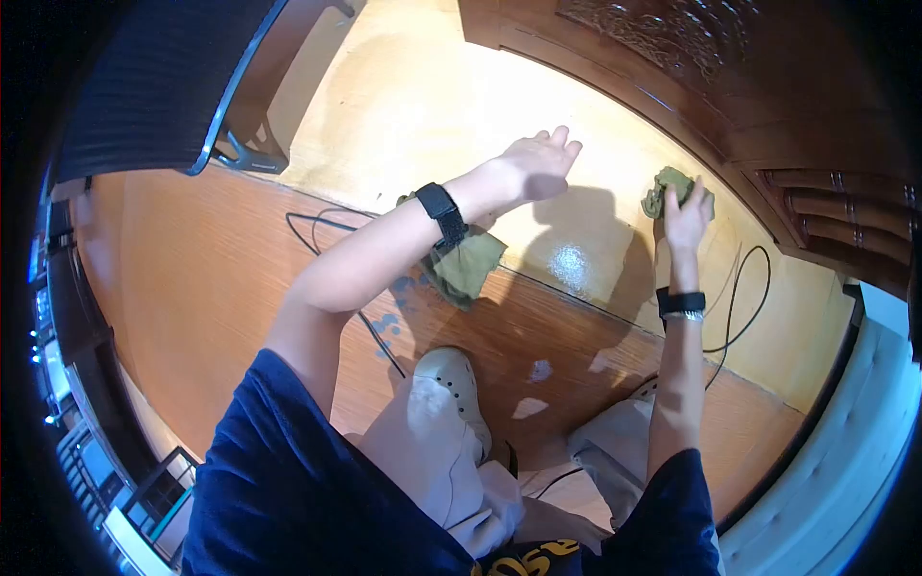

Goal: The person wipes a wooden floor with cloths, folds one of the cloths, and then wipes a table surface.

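My right hand [688, 221] grips a crumpled green cloth [665, 192] at the right, close to the base of the dark wooden cabinet. Stretched out over the pale, brightly lit floor strip [413, 106], my left hand [543, 163] has its fingers apart and nothing in them. A second green cloth [471, 267] lies partly under my left forearm, across the line between the pale strip and the orange-brown wood floor [211, 259]. My left forearm hides part of that cloth. Black bands circle both wrists.
A carved dark wooden cabinet [749, 115] stands along the top right. Black cables [754, 298] run over the floor at right and left. A dark ribbed panel [154, 86] is at upper left, a pale tufted piece [845, 432] at lower right. My shoe [447, 374] is below.
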